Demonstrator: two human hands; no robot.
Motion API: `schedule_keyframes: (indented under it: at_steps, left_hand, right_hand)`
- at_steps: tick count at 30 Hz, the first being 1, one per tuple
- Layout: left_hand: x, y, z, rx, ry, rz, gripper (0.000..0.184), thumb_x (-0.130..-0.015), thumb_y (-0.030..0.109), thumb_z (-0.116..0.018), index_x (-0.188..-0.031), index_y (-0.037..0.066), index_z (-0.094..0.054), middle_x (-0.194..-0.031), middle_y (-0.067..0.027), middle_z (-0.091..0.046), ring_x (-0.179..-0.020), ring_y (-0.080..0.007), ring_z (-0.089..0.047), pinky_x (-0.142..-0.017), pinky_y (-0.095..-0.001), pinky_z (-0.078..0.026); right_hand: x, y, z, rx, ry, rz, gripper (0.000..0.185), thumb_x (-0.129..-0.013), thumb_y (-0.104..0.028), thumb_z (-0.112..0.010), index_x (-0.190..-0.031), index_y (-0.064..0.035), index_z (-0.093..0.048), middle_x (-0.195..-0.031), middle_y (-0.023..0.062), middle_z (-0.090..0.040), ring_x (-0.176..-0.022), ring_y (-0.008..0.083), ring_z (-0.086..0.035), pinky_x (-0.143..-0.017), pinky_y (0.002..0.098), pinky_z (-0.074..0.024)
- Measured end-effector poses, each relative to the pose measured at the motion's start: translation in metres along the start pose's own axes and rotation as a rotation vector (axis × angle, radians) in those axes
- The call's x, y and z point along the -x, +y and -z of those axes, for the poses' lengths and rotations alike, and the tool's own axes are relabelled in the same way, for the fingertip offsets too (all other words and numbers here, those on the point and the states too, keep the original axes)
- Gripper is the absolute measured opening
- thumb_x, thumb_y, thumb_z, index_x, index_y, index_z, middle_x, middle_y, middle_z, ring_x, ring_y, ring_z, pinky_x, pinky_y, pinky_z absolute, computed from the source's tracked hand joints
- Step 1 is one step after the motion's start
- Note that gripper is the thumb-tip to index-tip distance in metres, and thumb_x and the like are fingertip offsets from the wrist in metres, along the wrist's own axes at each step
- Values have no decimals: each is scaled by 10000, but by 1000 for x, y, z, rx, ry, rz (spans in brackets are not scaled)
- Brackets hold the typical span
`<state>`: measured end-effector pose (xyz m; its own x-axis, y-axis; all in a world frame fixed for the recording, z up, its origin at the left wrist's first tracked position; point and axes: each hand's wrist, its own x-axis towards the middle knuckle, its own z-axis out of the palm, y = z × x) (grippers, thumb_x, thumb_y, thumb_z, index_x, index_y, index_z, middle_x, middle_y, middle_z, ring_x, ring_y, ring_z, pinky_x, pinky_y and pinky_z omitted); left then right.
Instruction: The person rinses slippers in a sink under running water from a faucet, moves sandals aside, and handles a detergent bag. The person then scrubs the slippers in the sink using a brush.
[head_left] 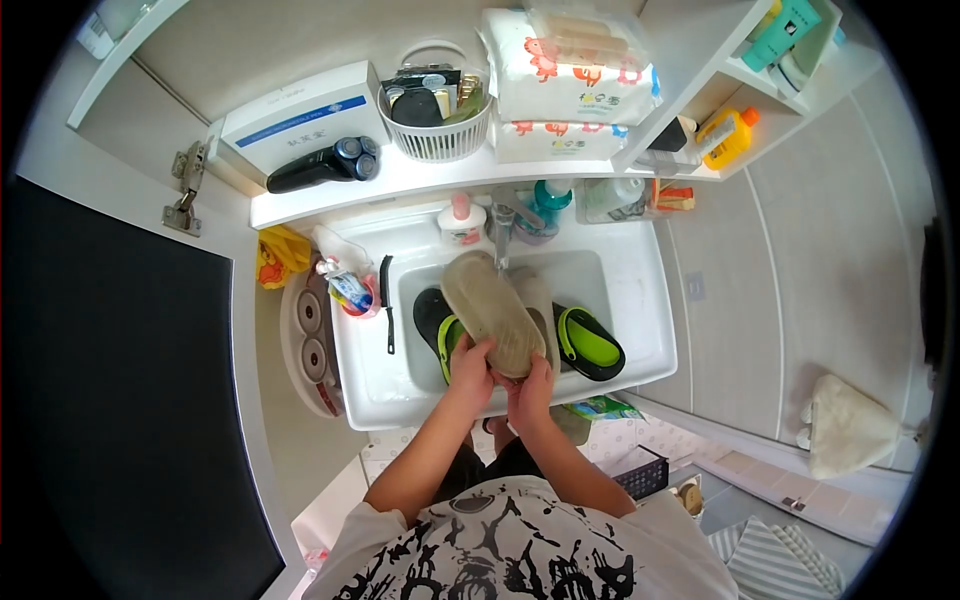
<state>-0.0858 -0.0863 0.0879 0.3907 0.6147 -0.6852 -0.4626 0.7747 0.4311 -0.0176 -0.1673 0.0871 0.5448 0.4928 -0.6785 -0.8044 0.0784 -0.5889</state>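
A greyish-beige shoe [492, 312], its sole side facing up, is held over the white sink basin under the faucet [502, 232]. My left hand [470, 372] grips its lower end from the left. From the right, my right hand [531, 388] holds the same end, with some fingers hidden beneath. A second beige shoe [534, 292] lies partly behind the held one. Black clogs with lime green parts rest in the basin, one [434, 322] at the left and one [590, 343] at the right.
On the sink's left ledge are a black-handled brush [388, 305] and a pink cup [364, 300] with tubes. Soap bottles [461, 222] stand behind the basin. The shelf above holds a shaver [325, 166], a basket [436, 138] and wipes packs [565, 85]. An open cabinet door [140, 380] stands left.
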Motion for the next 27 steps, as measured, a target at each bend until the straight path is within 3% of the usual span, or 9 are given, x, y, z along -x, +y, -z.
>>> schedule_keyframes:
  at_steps: [5, 8, 11, 14, 17, 20, 23, 25, 27]
  left_hand:
    - [-22, -1, 15, -92, 48, -35, 451, -915, -33, -588, -1352, 27, -497, -1287, -119, -603, -1174, -283, -608, -984, -433, -524]
    - [-25, -12, 24, -199, 40, -124, 506, -917, -41, -584, -1404, 35, -469, -1323, -113, -586, -1193, -255, -597, -1005, -406, -509]
    - [-27, -22, 34, -305, 13, -226, 563, -928, -41, -570, -1464, 52, -424, -1363, -108, -566, -1212, -233, -584, -1023, -381, -494]
    - [-25, -22, 36, -358, 25, -256, 610, -944, -29, -557, -1515, 73, -372, -1392, -102, -550, -1227, -226, -575, -1032, -369, -486]
    - [-24, -16, 34, -284, 37, -227, 595, -977, 20, -540, -1535, 94, -348, -1404, -96, -544, -1234, -223, -572, -1032, -369, -485]
    - [-22, -7, 27, -199, 72, -164, 554, -1010, 95, -529, -1535, 115, -353, -1388, -85, -554, -1225, -218, -575, -1024, -373, -488]
    - [-13, 0, 25, -165, 113, -129, 541, -1016, 150, -539, -1529, 126, -367, -1352, -76, -561, -1168, -214, -589, -992, -357, -493]
    - [-3, 7, 27, -188, 193, -110, 556, -999, 149, -557, -1524, 126, -376, -1361, -77, -532, -1131, -216, -588, -974, -341, -487]
    - [-3, -2, 48, -548, 347, -279, 572, -972, 118, -571, -1515, 127, -392, -1392, -85, -479, -1108, -212, -576, -969, -329, -477]
  right_hand:
    - [6, 4, 12, 245, 57, -94, 330, -1003, -295, -515, -1243, -68, -507, -1099, 77, -597, -981, 227, -638, -755, 373, -601]
    - [-14, 11, 45, 501, 74, 133, 326, -1002, -304, -530, -1240, -81, -515, -1093, 66, -593, -1012, 209, -611, -770, 358, -554]
    - [-21, -13, 44, 445, 112, 178, 314, -977, -246, -586, -1228, -64, -536, -1085, 57, -599, -980, 186, -606, -787, 333, -513]
    - [-61, -11, 70, 695, 8, 555, 328, -936, -203, -647, -1214, -42, -581, -1090, 72, -617, -975, 180, -605, -771, 319, -525]
    - [-71, -26, 77, 1021, 4, 641, 379, -877, -133, -678, -1233, -29, -600, -1100, 123, -637, -959, 240, -634, -832, 358, -515]
    - [-79, -34, 86, 1307, -86, 848, 461, -825, -188, -697, -1252, -38, -607, -1151, 172, -626, -1051, 360, -605, -932, 469, -472]
    - [-54, -60, 67, 1771, 148, 996, 478, -768, -213, -717, -1211, -67, -611, -1251, 175, -576, -1178, 378, -524, -995, 484, -416]
    - [-62, -72, 82, 1841, 216, 1005, 558, -733, -252, -734, -1244, -83, -590, -1313, 178, -537, -1244, 387, -473, -1011, 515, -394]
    - [-74, -85, 101, 1956, 280, 1033, 702, -678, -303, -791, -1305, -104, -545, -1385, 188, -486, -1298, 389, -436, -1028, 547, -373]
